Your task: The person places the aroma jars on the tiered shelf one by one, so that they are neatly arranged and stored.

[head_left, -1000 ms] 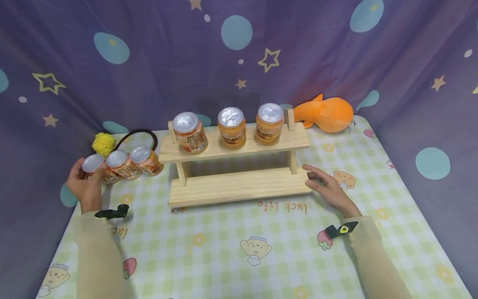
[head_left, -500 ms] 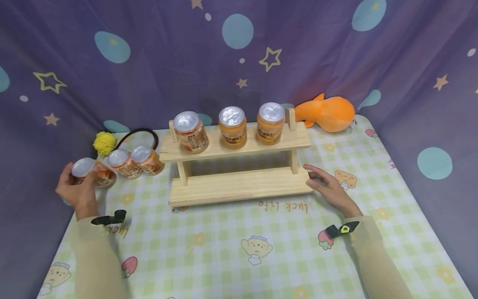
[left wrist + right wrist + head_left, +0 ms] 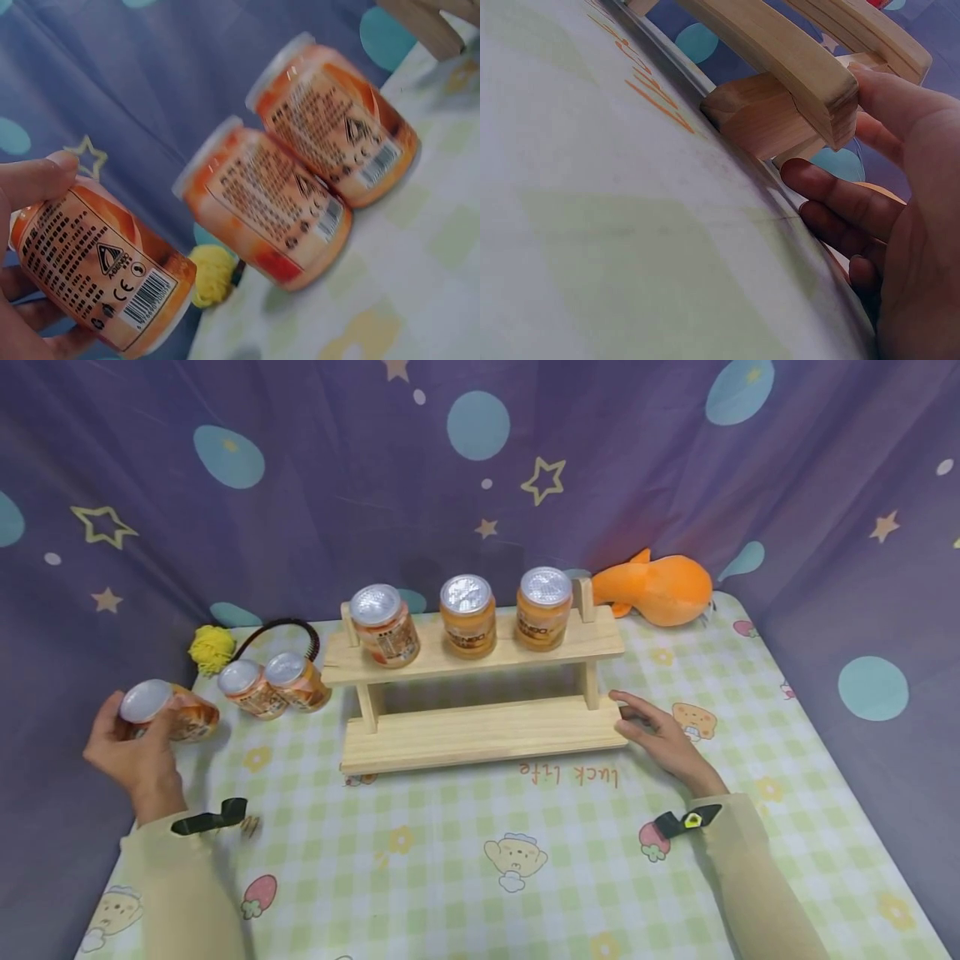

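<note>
My left hand [image 3: 138, 760] grips an orange-labelled can [image 3: 176, 714] with a silver lid at the far left, thumb on one side and fingers round the other. In the left wrist view, the barcode side of this held can [image 3: 105, 270] faces the camera. Two matching cans, a nearer one [image 3: 253, 693] and one by the shelf [image 3: 298, 683], stand side by side to its right. At the right end of the two-tier wooden shelf [image 3: 480, 731], my right hand [image 3: 660, 739] touches the lower board with relaxed fingers; in the right wrist view, a fingertip [image 3: 859, 79] meets the board's end.
Several like items line the top tier: a left can [image 3: 386, 631], a middle can [image 3: 468, 622] and a right can [image 3: 543, 614]. An orange plush toy [image 3: 660, 589] lies behind right. A yellow pompom [image 3: 212, 648] and a dark coiled band [image 3: 285, 623] lie behind left.
My left hand has drawn its can leftward and toward me, away from the other two cans, widening the gap. My right hand and the shelf have stayed in place.
</note>
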`<action>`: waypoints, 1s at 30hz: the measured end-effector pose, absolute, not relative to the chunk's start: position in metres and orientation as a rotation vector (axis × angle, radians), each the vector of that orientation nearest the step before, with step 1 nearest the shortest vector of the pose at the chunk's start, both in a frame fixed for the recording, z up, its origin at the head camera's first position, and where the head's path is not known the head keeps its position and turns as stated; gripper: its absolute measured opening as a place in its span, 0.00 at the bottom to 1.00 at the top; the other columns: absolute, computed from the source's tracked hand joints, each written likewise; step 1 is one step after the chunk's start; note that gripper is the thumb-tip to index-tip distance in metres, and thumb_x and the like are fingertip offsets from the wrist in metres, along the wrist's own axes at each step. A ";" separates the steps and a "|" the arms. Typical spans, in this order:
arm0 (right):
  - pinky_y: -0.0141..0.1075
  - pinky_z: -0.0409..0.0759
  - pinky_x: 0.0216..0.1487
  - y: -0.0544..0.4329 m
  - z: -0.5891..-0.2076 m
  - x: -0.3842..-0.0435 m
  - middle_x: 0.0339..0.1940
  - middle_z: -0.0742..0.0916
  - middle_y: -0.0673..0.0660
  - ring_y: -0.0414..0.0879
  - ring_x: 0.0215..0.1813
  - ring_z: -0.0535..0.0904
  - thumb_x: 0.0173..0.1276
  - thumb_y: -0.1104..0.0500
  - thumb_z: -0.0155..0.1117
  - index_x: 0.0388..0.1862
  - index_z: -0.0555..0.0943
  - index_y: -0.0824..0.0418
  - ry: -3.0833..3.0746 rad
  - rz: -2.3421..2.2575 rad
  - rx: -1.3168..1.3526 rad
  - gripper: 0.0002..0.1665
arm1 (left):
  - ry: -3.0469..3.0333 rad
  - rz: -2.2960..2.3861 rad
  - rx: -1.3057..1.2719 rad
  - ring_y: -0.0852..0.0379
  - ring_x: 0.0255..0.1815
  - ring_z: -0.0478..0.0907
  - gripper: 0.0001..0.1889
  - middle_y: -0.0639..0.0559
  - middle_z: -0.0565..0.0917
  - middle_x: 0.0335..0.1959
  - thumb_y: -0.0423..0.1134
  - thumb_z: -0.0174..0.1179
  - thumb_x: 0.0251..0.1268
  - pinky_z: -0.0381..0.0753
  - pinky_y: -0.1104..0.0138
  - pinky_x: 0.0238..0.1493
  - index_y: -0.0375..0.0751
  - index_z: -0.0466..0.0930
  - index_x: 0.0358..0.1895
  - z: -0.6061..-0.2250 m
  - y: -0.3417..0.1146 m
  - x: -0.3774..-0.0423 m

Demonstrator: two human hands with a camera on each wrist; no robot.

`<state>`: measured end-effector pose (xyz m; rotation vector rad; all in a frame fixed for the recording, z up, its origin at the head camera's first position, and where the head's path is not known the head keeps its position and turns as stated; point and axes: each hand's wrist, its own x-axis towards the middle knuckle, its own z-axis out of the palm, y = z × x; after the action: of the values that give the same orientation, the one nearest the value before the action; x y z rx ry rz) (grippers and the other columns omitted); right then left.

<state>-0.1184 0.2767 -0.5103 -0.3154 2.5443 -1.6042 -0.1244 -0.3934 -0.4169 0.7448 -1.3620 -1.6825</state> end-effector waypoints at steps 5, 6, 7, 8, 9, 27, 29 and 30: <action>0.26 0.69 0.58 0.276 -0.510 -0.118 0.62 0.83 0.63 0.26 0.56 0.75 0.77 0.56 0.57 0.76 0.69 0.50 2.547 -1.601 -0.316 0.29 | -1.372 -1.665 0.684 0.61 0.49 0.76 0.33 0.53 0.82 0.49 0.20 0.78 0.36 0.73 0.72 0.53 0.41 0.83 0.54 -0.405 -0.382 -0.116; 0.26 0.69 0.58 0.276 -0.510 -0.118 0.62 0.83 0.63 0.26 0.56 0.75 0.77 0.56 0.57 0.76 0.69 0.50 2.550 -1.601 -0.319 0.29 | -1.374 -1.666 0.674 0.61 0.48 0.76 0.33 0.54 0.82 0.49 0.20 0.78 0.36 0.73 0.72 0.52 0.41 0.83 0.54 -0.402 -0.381 -0.114; 0.26 0.69 0.58 0.276 -0.511 -0.119 0.62 0.83 0.63 0.26 0.56 0.75 0.77 0.56 0.57 0.76 0.69 0.50 2.551 -1.600 -0.322 0.29 | -1.381 -1.656 0.656 0.61 0.48 0.76 0.33 0.53 0.82 0.49 0.20 0.79 0.36 0.73 0.72 0.52 0.40 0.83 0.54 -0.400 -0.379 -0.113; 0.26 0.70 0.58 0.277 -0.511 -0.119 0.63 0.82 0.63 0.26 0.56 0.75 0.77 0.56 0.57 0.76 0.68 0.50 2.552 -1.600 -0.325 0.29 | -1.384 -1.652 0.638 0.60 0.47 0.76 0.33 0.53 0.83 0.49 0.20 0.79 0.35 0.73 0.71 0.51 0.39 0.83 0.54 -0.399 -0.377 -0.111; 0.26 0.70 0.57 0.277 -0.511 -0.119 0.63 0.82 0.63 0.26 0.56 0.75 0.77 0.57 0.57 0.76 0.68 0.51 2.552 -1.601 -0.330 0.29 | -1.392 -1.643 0.625 0.60 0.47 0.77 0.34 0.53 0.83 0.49 0.21 0.79 0.35 0.73 0.71 0.51 0.39 0.84 0.54 -0.397 -0.375 -0.110; 0.25 0.70 0.57 0.277 -0.509 -0.118 0.63 0.81 0.48 0.26 0.57 0.74 0.77 0.53 0.58 0.75 0.69 0.47 2.531 -1.606 -0.309 0.29 | -1.617 -1.579 0.445 0.61 0.42 0.82 0.28 0.54 0.88 0.43 0.21 0.78 0.37 0.79 0.76 0.42 0.36 0.87 0.51 -0.376 -0.326 -0.090; 0.25 0.70 0.57 0.277 -0.509 -0.118 0.63 0.81 0.47 0.26 0.57 0.74 0.77 0.53 0.58 0.75 0.69 0.47 2.531 -1.607 -0.308 0.29 | -1.604 -1.604 0.390 0.60 0.41 0.83 0.28 0.53 0.88 0.42 0.19 0.77 0.38 0.80 0.76 0.42 0.33 0.86 0.51 -0.375 -0.321 -0.089; 0.25 0.70 0.57 0.277 -0.510 -0.118 0.62 0.81 0.47 0.26 0.57 0.74 0.77 0.53 0.58 0.75 0.69 0.46 2.531 -1.605 -0.305 0.29 | -1.589 -1.624 0.365 0.59 0.40 0.83 0.28 0.52 0.89 0.42 0.17 0.76 0.38 0.81 0.76 0.41 0.31 0.86 0.51 -0.374 -0.318 -0.088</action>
<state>-0.1181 0.2765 -0.5095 -0.3049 2.5309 -1.6052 -0.0884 -0.3176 -0.3735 0.3651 -1.5890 -1.6236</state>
